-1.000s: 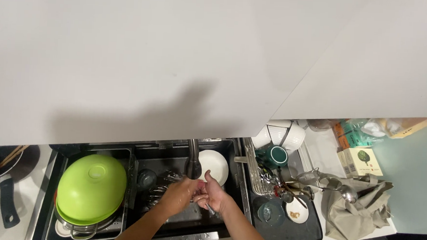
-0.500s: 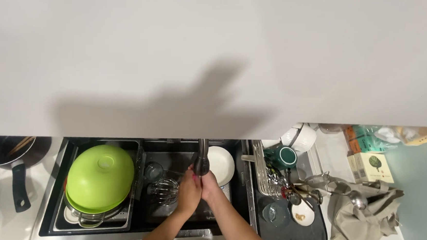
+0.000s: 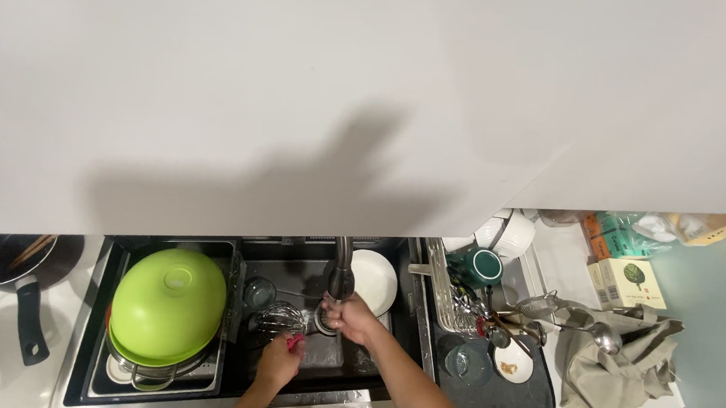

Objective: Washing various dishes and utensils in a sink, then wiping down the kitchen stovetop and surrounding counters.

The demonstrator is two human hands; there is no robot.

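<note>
Landmark: the tap point(image 3: 340, 271), a dark metal spout rising from the back of the black sink point(image 3: 242, 380); I place everything else against it.
Right hand point(image 3: 350, 318): just below the tap's outlet, fingers curled round something small at the spout end. I cannot tell what it is, or how tight the grip is.
Left hand point(image 3: 276, 362): below and to the left of the tap, low in the basin, fingers closed on a small red-pink thing point(image 3: 294, 341); sponge or cloth, I cannot say which.
Whisk point(image 3: 277, 316): a wire whisk lying in the basin left of the tap, just above my left hand, near it but, as far as I see, not gripped.
Glass point(image 3: 259, 290): a clear glass standing left of the tap, behind the whisk.
White plate point(image 3: 376, 277): leaning just right of the tap, behind my right hand.
Green lid point(image 3: 168, 301): a big domed lid on a steel pot, well left of the tap.
Drying mat point(image 3: 535, 395): right of the tap, holding cutlery, a teal mug point(image 3: 484, 265) and a small dish.
Doing it well, as I judge: I would keep the right hand directly under the outlet so water falls into the basin, not on the worktop, hold the red-pink thing firmly, and work the wires of the whisk from handle to tip, keeping my elbow clear of the leaning plate.
</note>
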